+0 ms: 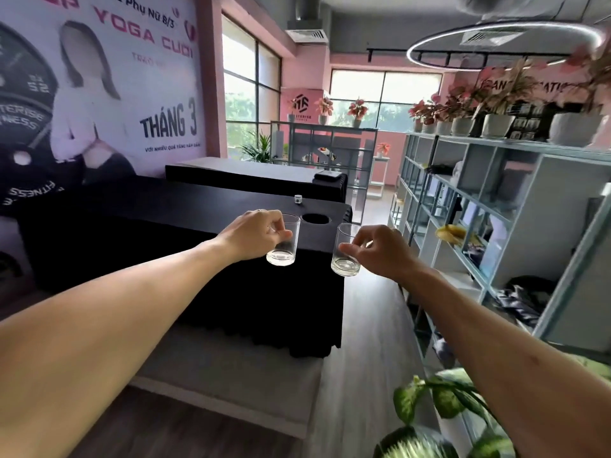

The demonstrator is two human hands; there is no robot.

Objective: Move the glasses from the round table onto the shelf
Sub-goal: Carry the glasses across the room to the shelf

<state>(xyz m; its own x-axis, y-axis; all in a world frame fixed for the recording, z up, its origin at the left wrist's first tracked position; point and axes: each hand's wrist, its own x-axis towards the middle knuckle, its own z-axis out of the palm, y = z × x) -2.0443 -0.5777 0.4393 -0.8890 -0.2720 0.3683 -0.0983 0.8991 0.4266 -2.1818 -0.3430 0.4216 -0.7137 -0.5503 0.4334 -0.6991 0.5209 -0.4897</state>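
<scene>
Both my arms reach forward, each carrying a clear, empty drinking glass in the air. My left hand [256,234] grips the left glass [283,251] from its left side, fingers wrapped round the wall. My right hand [380,249] pinches the right glass [345,259] from its right side. The two glasses hang upright, about a hand's width apart, in front of a black-draped bed. The pale blue-grey shelf [496,213] with open compartments runs along the right wall, beyond my right hand. The round table is not in view.
A black-covered massage bed [165,233] with a face hole fills the left; a second one stands behind it. A wooden aisle runs between bed and shelf. A leafy plant [443,401] sits low right. Potted plants [496,123] line the shelf top; clothes and bags fill some compartments.
</scene>
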